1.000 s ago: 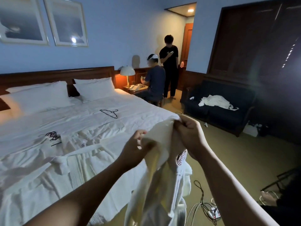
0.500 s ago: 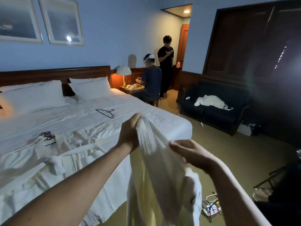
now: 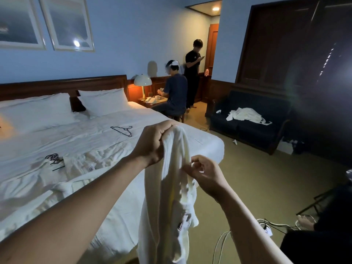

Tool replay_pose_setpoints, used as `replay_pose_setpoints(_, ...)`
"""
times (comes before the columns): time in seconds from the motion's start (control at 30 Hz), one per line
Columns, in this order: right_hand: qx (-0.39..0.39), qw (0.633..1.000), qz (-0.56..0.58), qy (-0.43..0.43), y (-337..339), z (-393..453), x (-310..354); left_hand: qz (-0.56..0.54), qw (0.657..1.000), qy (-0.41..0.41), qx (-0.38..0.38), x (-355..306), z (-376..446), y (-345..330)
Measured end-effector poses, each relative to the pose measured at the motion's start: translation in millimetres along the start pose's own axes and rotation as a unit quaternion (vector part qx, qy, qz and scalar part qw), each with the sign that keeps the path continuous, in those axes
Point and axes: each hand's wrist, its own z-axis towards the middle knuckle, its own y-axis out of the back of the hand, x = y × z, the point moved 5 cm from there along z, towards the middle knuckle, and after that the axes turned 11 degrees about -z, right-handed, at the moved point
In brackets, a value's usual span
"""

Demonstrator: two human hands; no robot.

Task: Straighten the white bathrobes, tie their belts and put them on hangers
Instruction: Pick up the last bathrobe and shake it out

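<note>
A white bathrobe [image 3: 167,206] hangs in front of me beside the bed. My left hand [image 3: 152,143] grips its top edge in a fist. Lower down, my right hand [image 3: 204,174] pinches a fold of the same robe between thumb and fingers. A second white bathrobe [image 3: 62,180] lies spread and rumpled on the bed [image 3: 171,141]. A third bathrobe [image 3: 245,115] lies crumpled on the dark sofa [image 3: 253,130]. One dark hanger [image 3: 122,130] rests on the bed's middle, and more dark hangers [image 3: 54,159] lie at the left.
Two people [image 3: 182,88] are at the bedside table with a lit lamp [image 3: 142,80]. Cables and a power strip [image 3: 266,228] lie on the carpet at the lower right, near a seated person [image 3: 323,225]. Open carpet stretches between bed and sofa.
My left hand has lifted the robe's top edge higher. My right hand has moved in closer and now pinches a fold below the left hand.
</note>
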Motion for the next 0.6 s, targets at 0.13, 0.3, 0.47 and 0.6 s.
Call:
replay_pose_setpoints(0.13,0.103,0.979,0.160,-0.072,-15.6,3.9,-0.6,-0.020,1.000,0.004,0.000,8.7,-11.0,9.5)
replay_pose_setpoints(0.3,0.038,0.997,-0.001,-0.063,-27.4,14.1,-6.7,0.018,0.999,-0.031,0.008,11.7,-14.6,19.9)
replay_pose_setpoints(0.47,-0.105,0.993,-0.036,-0.044,22.1,19.4,1.7,0.095,0.992,-0.038,0.076,44.8,-30.1,39.2)
replay_pose_setpoints(0.6,-0.103,0.994,-0.040,0.007,34.9,18.9,28.0,0.134,0.961,0.093,0.223,76.5,-52.4,10.8)
